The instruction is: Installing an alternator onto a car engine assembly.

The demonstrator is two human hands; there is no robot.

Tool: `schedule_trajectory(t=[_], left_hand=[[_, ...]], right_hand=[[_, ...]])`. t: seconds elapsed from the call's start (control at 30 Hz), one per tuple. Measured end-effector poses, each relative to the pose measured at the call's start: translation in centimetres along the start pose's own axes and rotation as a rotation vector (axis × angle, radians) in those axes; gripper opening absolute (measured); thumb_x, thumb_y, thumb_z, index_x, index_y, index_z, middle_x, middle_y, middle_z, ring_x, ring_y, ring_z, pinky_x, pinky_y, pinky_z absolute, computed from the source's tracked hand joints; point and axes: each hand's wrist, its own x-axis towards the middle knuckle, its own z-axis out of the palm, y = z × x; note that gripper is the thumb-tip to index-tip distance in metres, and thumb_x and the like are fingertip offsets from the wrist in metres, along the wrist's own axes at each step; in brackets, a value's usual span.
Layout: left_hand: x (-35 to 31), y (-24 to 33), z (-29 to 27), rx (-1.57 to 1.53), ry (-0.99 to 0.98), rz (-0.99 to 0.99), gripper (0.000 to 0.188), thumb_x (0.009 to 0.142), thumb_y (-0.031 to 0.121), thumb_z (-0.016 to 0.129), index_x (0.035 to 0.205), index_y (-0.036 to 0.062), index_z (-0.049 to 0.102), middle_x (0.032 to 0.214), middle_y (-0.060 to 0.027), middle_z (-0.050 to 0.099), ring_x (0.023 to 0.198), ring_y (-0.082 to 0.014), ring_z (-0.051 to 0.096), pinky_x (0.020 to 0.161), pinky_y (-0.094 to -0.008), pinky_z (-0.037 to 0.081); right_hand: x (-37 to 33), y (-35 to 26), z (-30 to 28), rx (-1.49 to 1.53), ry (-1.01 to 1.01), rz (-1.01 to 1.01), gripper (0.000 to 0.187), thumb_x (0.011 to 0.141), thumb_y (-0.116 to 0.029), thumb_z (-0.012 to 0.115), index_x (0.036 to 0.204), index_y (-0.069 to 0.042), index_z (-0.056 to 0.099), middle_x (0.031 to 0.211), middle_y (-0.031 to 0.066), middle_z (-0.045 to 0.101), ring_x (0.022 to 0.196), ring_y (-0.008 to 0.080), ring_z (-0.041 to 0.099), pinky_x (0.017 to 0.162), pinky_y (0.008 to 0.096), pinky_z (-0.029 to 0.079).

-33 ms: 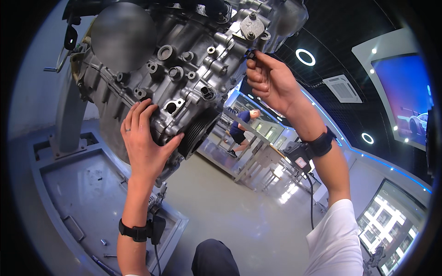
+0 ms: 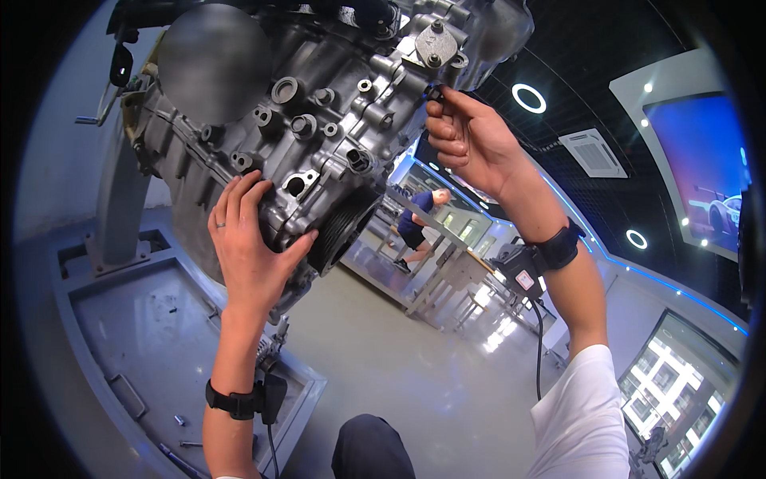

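Both hands are up on the grey engine block (image 2: 263, 120), which hangs tilted on its stand (image 2: 120, 207) above and in front of me. My left hand (image 2: 254, 254) is spread wide and pressed flat against the lower edge of the casting, fingers fanned upward over the metal and the thumb stretched out to the right, just beside the dark ribbed pulley (image 2: 339, 231). It grips nothing; it simply lies open against the block. A ring sits on one finger and a black band (image 2: 231, 399) wraps that wrist, with a cable trailing down from it.

My right hand (image 2: 467, 140) is higher, at the block's upper right corner, below a small bolted bracket (image 2: 435, 44). Its fingers are curled in tight, thumb and forefinger pinched on a small dark part (image 2: 435, 94) at the casting's edge; what kind of part it is I cannot tell, since my fingertips hide most of it. That wrist carries a black band too (image 2: 558, 247).

Beneath the engine lies the stand's grey base tray (image 2: 120, 319). Farther off, a person in a blue top (image 2: 415, 219) bends beside a long table.
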Motion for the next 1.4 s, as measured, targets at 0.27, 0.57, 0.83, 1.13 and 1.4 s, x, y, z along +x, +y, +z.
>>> schedule_trajectory(t=[0.27,0.57,0.83,1.13,1.4], left_hand=[[0.1,0.2,-0.3,0.001,0.0,-0.006,0.069,0.056,0.019,0.084,0.117,0.0025,0.054,0.129,-0.0116,0.053,0.125,-0.0329,0.044,0.106,-0.0424,0.03],[0.1,-0.1,-0.3,0.012,0.001,0.006,0.07,0.056,0.02,0.084,0.117,0.0027,0.055,0.129,-0.0112,0.053,0.125,-0.0328,0.043,0.106,-0.0427,0.029],[0.0,-0.5,-0.2,0.0,-0.001,0.002,0.071,0.055,0.019,0.084,0.118,0.0029,0.054,0.13,-0.0111,0.052,0.126,-0.0325,0.043,0.106,-0.0427,0.03],[0.0,-0.4,-0.1,0.004,0.0,0.01,0.069,0.057,0.026,0.083,0.116,0.0047,0.054,0.127,-0.0097,0.053,0.124,-0.0315,0.043,0.105,-0.0448,0.029],[0.0,-0.2,-0.2,0.017,-0.009,0.01,0.07,0.057,0.027,0.083,0.116,0.0049,0.054,0.127,-0.0097,0.053,0.124,-0.031,0.044,0.104,-0.0442,0.029]], right_hand=[[0.0,0.5,0.9,-0.954,0.288,-0.439,0.036,0.094,-0.03,0.056,0.076,0.001,0.056,0.061,0.0084,0.059,0.051,0.0144,0.057,0.048,0.0278,0.044],[0.0,0.2,1.1,-1.43,0.348,-0.931,0.035,0.09,-0.025,0.057,0.075,0.006,0.053,0.061,0.021,0.054,0.056,0.0385,0.052,0.054,0.0402,0.043],[0.1,0.0,0.7,0.109,-0.099,0.051,0.034,0.096,-0.03,0.049,0.082,0.0,0.056,0.072,0.0072,0.061,0.053,0.0129,0.055,0.045,0.0278,0.041],[0.2,-0.3,1.1,-0.25,0.155,-0.081,0.042,0.1,-0.037,0.041,0.084,-0.001,0.055,0.062,0.0065,0.059,0.049,0.014,0.055,0.048,0.0249,0.045],[0.1,-0.4,0.7,-0.489,0.105,-0.174,0.043,0.1,-0.037,0.041,0.081,-0.001,0.056,0.062,0.0081,0.059,0.047,0.0164,0.055,0.046,0.0306,0.041]])
